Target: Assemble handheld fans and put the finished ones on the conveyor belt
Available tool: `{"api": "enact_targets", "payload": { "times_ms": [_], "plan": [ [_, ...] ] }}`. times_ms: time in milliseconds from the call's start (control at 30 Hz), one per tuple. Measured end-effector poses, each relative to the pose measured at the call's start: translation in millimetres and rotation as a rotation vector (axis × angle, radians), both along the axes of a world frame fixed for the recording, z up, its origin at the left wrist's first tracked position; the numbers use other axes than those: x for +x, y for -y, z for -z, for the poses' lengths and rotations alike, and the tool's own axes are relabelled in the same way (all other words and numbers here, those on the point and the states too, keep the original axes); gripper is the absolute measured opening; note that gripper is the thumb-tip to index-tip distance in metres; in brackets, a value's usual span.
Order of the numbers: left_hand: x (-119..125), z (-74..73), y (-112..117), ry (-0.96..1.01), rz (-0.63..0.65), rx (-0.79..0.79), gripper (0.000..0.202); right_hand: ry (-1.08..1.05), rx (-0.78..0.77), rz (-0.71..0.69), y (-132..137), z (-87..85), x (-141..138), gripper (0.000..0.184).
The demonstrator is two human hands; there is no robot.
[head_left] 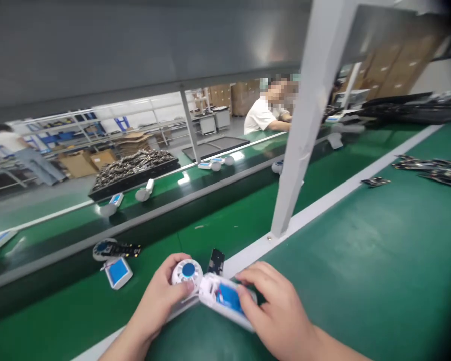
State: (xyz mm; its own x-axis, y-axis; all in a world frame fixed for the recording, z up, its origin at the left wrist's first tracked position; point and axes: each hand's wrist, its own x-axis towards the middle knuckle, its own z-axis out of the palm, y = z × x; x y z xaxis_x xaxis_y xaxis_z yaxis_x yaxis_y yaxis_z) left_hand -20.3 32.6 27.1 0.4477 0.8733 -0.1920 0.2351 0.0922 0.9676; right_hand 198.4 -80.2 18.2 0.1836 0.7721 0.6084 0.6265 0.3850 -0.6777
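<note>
Overlooking green workbench, cartons beyond (device handheld)

The white upright post stands on a green workbench edged by a white stripe. Left of the post, a round white dial has a blue centre, and a white casing frames a blue panel, just beside a black circuit board. Farther left of the post, a black tray holds dark, glinting parts, and a co-worker's T-shirt is white.
</note>
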Motion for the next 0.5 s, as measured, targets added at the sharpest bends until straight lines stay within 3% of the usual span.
{"api": "enact_targets", "payload": {
  "times_ms": [133,200,267,367,500],
  "plan": [
    [2,-0.8,15,0.052,0.163,-0.067,0.059,0.015,-0.193,-0.109,-6,7.7,6,0.02],
    [5,-3.5,19,-0.043,0.17,0.058,0.053,0.079,-0.269,-0.18,-8,10.5,6,0.025],
    [3,-5.3,24,-0.244,0.064,0.231,0.046,0.145,-0.347,-0.202,-10,12.2,4,0.028],
    [-8,-3.7,39,-0.56,-0.114,0.418,0.043,0.268,-0.511,-0.047,-9,12.8,-3,0.019],
    [-23,1.7,65,-0.793,-0.034,0.483,0.046,0.407,-0.668,0.112,-6,11.4,-9,0.033]
  ]
}}
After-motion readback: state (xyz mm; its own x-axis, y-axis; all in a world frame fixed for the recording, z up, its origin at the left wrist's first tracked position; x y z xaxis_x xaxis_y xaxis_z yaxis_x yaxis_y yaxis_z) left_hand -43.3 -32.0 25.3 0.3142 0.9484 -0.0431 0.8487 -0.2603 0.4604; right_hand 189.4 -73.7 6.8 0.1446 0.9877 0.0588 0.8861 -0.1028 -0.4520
